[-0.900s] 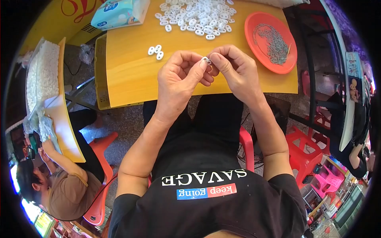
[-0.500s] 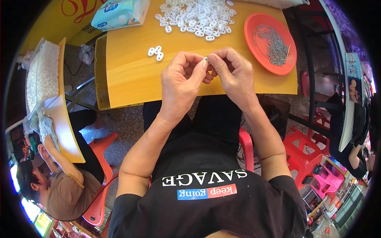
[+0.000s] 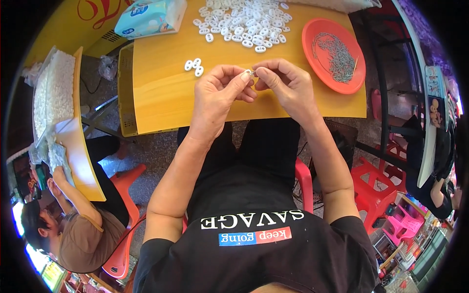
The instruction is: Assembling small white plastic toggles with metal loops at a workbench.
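Note:
Over the front part of the yellow table (image 3: 166,97), my left hand (image 3: 215,97) pinches a small white oval piece (image 3: 248,72) between thumb and forefinger, most of it covered by the fingertips. My right hand (image 3: 293,90) is closed at the fingertips on a tiny metal screw (image 3: 254,73), its tip meeting the white piece. Just left of my left hand lie three white two-holed pieces (image 3: 196,64). Farther back is a heap of similar white pieces (image 3: 244,24). To the right of my right hand, a red plate (image 3: 359,80) bears many grey screws (image 3: 340,61).
A blue tissue pack (image 3: 149,19) lies at the table's back left. A clear bag (image 3: 337,4) rests along the back edge. Left of me, another person (image 3: 83,234) sits at a second table (image 3: 85,161). Red plastic stools (image 3: 373,185) stand at my right.
My hands have drawn slightly apart at the fingertips, so the white piece and the screw between them show more. My left hand has shifted a little left.

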`<state>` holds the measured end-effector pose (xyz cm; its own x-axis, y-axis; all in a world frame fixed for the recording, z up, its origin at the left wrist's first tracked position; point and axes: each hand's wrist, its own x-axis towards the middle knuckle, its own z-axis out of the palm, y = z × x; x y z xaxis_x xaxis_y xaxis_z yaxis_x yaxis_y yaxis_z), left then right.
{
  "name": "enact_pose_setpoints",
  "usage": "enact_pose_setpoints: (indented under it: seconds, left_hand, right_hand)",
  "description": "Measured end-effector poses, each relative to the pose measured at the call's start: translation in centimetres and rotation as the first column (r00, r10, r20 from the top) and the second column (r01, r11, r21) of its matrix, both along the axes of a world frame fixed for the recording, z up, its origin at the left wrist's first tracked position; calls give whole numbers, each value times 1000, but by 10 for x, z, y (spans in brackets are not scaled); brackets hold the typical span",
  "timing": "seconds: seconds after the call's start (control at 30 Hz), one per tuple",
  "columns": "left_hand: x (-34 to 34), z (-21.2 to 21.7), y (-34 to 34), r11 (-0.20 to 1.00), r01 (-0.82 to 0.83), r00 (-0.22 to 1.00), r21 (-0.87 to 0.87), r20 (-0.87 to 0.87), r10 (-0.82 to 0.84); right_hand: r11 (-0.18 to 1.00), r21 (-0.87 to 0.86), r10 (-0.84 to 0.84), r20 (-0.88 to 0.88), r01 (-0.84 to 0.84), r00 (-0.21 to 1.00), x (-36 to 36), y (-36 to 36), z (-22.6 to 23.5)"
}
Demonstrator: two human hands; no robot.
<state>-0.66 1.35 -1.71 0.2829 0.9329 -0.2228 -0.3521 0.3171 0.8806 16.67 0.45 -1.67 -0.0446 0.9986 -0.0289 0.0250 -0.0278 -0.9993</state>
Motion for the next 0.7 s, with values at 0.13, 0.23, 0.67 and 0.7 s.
enact_pose_setpoints:
  seconds: [0.13,0.23,0.67,0.7]
  left_hand:
    - [-1,1,-1,1000,21,1000,-17,16,-21]
    - [-2,1,-1,999,26,999,-23,23,-25]
    - [3,6,-9,995,8,1000,101,-10,-7]
    - [4,6,-10,995,8,1000,101,-9,-7]
  right_hand:
    - [988,153,-45,149,22,988,-1,0,-1]
    - [981,189,-71,178,37,982,-4,-1,0]
    - [943,324,-115,117,71,986,-11,-12,2]
    - [943,324,-115,118,71,986,-12,-12,2]
